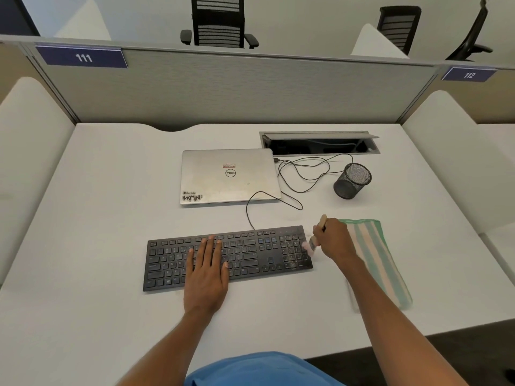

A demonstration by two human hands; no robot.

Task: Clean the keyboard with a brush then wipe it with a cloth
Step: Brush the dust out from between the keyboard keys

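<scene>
A black keyboard [250,253] lies on the white desk in front of me. My left hand [206,271] rests flat on its middle keys, fingers straight. My right hand [333,239] grips a small brush [316,236] with a pale wooden handle. The brush's light bristles touch the number pad at the keyboard's right end. A folded cloth [381,260] with green and cream stripes lies on the desk just right of the keyboard, partly hidden by my right forearm.
A closed silver laptop [228,176] sits behind the keyboard. The keyboard's black cable [295,174] loops between the laptop and a black mesh pen cup [352,181]. An open cable tray [320,143] is set into the desk at the back. Grey partitions enclose the desk.
</scene>
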